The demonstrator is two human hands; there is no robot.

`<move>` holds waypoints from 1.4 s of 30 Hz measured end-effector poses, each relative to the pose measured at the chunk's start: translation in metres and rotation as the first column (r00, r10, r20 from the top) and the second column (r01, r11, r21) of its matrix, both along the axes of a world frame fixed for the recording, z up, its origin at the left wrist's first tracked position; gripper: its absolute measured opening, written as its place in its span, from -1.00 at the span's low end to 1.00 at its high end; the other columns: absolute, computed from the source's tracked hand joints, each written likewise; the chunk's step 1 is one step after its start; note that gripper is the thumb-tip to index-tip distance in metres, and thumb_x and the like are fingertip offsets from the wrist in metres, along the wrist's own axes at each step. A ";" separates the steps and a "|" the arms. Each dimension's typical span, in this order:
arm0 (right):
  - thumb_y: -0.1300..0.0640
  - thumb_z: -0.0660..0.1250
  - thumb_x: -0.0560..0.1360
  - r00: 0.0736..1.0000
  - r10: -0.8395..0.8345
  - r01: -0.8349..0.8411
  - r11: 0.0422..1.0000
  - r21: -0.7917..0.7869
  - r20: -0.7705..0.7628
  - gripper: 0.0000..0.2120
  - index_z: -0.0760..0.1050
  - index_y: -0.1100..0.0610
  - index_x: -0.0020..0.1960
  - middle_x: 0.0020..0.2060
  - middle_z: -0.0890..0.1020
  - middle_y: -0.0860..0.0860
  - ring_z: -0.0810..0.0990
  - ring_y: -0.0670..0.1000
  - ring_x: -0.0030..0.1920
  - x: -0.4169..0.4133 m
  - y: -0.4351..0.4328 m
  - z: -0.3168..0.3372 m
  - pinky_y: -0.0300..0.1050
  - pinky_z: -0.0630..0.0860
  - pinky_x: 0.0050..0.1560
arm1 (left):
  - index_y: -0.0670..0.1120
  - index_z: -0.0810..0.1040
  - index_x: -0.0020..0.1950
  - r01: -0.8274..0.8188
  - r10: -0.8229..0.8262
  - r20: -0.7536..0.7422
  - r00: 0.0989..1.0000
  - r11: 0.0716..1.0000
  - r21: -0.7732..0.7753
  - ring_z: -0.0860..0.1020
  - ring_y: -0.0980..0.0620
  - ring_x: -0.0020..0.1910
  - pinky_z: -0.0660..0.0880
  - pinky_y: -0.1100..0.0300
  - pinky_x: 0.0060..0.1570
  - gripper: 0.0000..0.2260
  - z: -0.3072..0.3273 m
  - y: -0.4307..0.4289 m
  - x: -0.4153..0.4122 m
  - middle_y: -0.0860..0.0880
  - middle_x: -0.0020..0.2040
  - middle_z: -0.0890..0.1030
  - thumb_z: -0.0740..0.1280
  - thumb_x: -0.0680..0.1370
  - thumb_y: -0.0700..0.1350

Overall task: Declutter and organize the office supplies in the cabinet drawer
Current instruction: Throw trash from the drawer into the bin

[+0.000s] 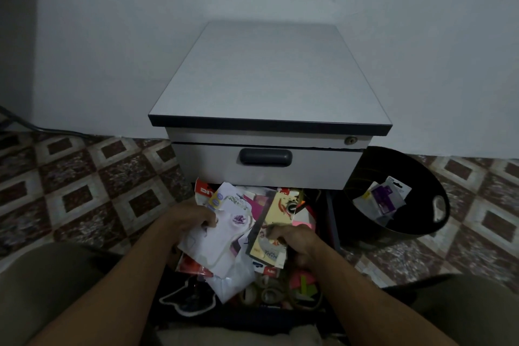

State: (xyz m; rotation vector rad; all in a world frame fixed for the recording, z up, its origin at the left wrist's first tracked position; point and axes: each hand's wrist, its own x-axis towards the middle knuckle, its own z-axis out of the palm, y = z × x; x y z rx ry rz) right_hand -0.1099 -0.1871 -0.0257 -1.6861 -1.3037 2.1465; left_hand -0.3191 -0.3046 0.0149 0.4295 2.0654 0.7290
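Note:
A grey cabinet (pixel 269 78) stands against the wall, its upper drawer (pixel 266 166) closed. Below it the lower drawer (pixel 328 222) is pulled out toward me, full of mixed packets, tape rolls (pixel 268 293) and bright sticky notes (pixel 304 284). My left hand (pixel 191 218) grips a white scissors packet (pixel 224 233) over the drawer. My right hand (pixel 295 241) holds a yellow and dark card packet (pixel 273 227) beside it. Both packets overlap the clutter beneath.
A black bin (pixel 421 185) sits right of the cabinet with a few plastic packets (pixel 384 199) in it. Patterned floor tiles (pixel 92 185) spread on both sides. A dark cable (pixel 42 129) runs along the wall at left. My knees frame the drawer.

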 end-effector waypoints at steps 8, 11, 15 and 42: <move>0.40 0.41 0.32 0.995 -0.100 0.101 0.989 0.106 -0.014 -0.79 0.65 0.29 -0.05 -0.12 0.71 0.19 0.68 0.15 -0.21 0.009 0.005 0.000 -0.09 0.62 -0.29 | -0.20 0.46 -0.43 -0.025 0.037 0.121 0.992 0.995 -0.098 0.46 -0.06 -0.37 0.39 0.19 -0.32 -0.68 0.004 0.001 0.004 -0.12 -0.46 0.52 0.29 0.55 -0.32; 0.33 0.40 0.29 0.993 -0.116 0.116 0.987 0.106 -0.006 -0.68 0.61 0.28 0.05 -0.11 0.70 0.22 0.69 0.18 -0.21 0.011 0.006 0.004 -0.06 0.63 -0.28 | -0.20 0.50 -0.35 -0.056 0.071 0.163 0.984 0.994 -0.099 0.50 -0.12 -0.25 0.44 0.12 -0.09 -0.75 0.006 -0.003 0.004 -0.17 -0.31 0.56 0.32 0.54 -0.28; 0.37 0.35 0.39 0.992 -0.122 0.123 0.987 0.099 -0.014 -0.74 0.57 0.33 0.08 -0.15 0.67 0.25 0.67 0.18 -0.29 0.014 0.009 0.012 -0.07 0.59 -0.37 | -0.22 0.56 -0.28 -0.081 0.095 0.191 0.977 0.993 -0.081 0.55 -0.17 -0.14 0.51 0.00 0.07 -0.85 0.007 -0.006 0.005 -0.19 -0.23 0.61 0.37 0.51 -0.27; 0.27 0.19 0.53 0.781 0.454 -0.574 0.792 0.207 0.429 -0.81 0.42 0.18 -0.26 -0.12 0.49 0.10 0.42 0.06 -0.19 0.131 0.090 0.132 -0.19 0.43 -0.20 | -0.29 0.65 0.09 -0.076 0.044 0.501 0.864 0.996 0.044 0.64 -0.24 -0.06 0.58 -0.11 0.02 -0.79 0.021 0.036 0.104 -0.29 0.04 0.68 0.37 0.49 -0.29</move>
